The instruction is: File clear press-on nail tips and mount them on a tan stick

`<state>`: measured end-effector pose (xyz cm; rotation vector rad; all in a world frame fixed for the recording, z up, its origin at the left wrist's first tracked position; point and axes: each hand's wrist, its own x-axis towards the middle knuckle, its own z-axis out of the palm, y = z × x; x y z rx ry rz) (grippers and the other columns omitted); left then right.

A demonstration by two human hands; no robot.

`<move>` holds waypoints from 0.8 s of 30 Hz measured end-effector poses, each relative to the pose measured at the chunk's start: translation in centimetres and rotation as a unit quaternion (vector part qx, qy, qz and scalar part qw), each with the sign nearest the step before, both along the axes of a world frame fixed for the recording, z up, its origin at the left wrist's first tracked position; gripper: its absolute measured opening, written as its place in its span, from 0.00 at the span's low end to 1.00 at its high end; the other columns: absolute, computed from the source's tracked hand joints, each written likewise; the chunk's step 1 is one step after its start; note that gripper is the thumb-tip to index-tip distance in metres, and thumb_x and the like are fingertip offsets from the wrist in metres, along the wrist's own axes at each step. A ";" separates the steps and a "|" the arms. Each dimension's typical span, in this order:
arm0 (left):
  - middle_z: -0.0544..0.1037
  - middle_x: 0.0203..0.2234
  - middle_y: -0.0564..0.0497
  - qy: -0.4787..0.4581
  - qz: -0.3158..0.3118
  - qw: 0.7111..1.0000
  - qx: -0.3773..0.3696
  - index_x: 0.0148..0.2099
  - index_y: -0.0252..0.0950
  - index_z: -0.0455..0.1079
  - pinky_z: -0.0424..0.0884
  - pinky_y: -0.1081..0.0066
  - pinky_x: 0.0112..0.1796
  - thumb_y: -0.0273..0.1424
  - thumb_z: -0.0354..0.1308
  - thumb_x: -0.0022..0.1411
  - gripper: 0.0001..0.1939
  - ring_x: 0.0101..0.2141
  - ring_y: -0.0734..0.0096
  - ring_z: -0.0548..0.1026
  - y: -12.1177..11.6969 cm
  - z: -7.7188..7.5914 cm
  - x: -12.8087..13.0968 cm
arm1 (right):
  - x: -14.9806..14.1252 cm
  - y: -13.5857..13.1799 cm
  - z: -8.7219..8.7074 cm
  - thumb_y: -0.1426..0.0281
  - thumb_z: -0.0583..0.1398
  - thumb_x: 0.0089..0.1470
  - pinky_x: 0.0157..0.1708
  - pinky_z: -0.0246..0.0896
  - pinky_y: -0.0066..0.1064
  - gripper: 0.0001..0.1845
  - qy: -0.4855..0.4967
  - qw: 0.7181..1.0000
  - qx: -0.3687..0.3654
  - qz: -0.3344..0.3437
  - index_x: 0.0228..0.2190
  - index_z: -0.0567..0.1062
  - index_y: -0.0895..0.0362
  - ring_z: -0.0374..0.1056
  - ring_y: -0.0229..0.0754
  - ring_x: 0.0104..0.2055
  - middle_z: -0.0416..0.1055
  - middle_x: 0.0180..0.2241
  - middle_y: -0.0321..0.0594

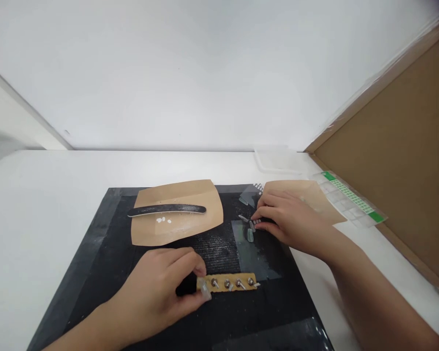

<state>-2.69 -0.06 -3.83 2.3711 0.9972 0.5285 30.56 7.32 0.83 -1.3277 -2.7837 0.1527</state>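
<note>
My left hand is closed on the left end of a tan strip lying on the black mat. Several small metal posts stand along the strip, and a clear false nail tip shows at its left end, beside my thumb. My right hand is at the mat's right side, thumb and fingers pinched together. Small pale squares show between those fingertips; what they grip is not clear. Several clear false nail tips lie close by, among them one nail tip just below the fingers.
A black nail file lies across a brown paper sheet with small white bits on it. Another brown sheet and a clear sleeve with green print are at right. Behind stands a clear plastic tray. A cardboard panel borders the right side.
</note>
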 end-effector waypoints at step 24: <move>0.79 0.33 0.56 0.010 -0.020 1.000 0.012 0.45 0.42 0.68 0.62 0.70 0.29 0.33 0.64 0.68 0.08 0.28 0.70 0.75 0.0 -0.3 -0.1 | -0.7 0.5 -0.4 0.68 0.59 0.71 0.45 0.62 0.40 0.10 0.068 0.990 0.122 -0.039 0.42 0.81 0.54 0.74 0.48 0.42 0.81 0.37 0.42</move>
